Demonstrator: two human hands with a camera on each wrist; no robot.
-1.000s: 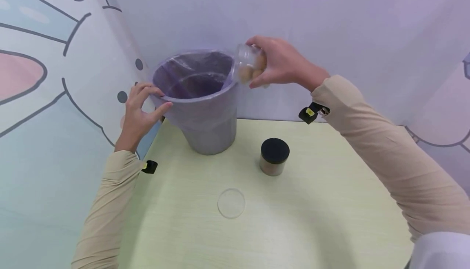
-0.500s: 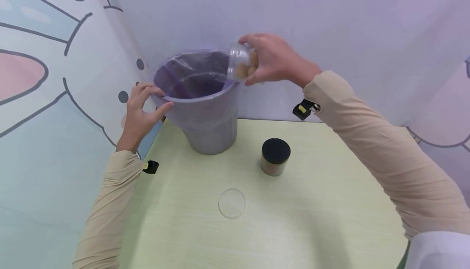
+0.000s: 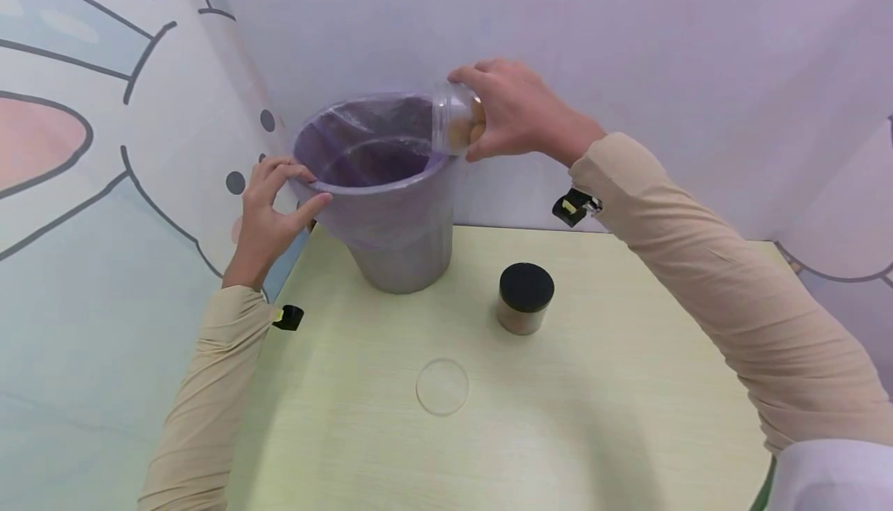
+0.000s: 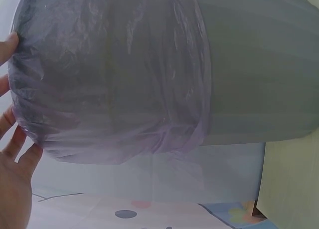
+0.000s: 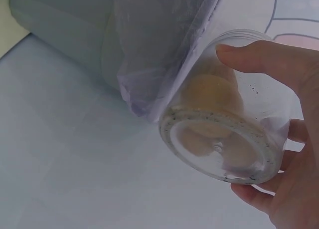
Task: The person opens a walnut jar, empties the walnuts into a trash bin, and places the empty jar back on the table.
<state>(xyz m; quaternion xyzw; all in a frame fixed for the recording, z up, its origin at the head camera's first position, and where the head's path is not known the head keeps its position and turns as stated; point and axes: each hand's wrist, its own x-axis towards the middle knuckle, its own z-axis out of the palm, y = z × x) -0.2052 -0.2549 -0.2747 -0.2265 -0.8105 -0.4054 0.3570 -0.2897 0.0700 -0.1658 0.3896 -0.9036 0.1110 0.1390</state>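
A grey trash can [image 3: 408, 259] lined with a thin purple bag [image 4: 109, 84] stands at the back left of the table. My left hand [image 3: 268, 212] holds its near-left rim, with fingers and thumb at the edge of the liner. My right hand [image 3: 519, 112] grips a clear jar [image 3: 443, 117] on its side over the right rim, mouth pointing left into the can. In the right wrist view, several round yellow-brown pieces [image 5: 209, 92] sit inside the jar. Dark specks dot the jar's base [image 5: 214, 144], which faces this camera.
On the pale table [image 3: 363, 449] stands a jar with a black lid [image 3: 526, 288], right of the can. A clear round disc [image 3: 443, 387] lies flat nearer the front. Walls rise behind the table and on the left. A white object [image 3: 833, 476] shows at bottom right.
My right hand has moved left with the jar, bringing its mouth over the can's rim. The round pieces remain inside the jar. My left hand has stayed at the rim.
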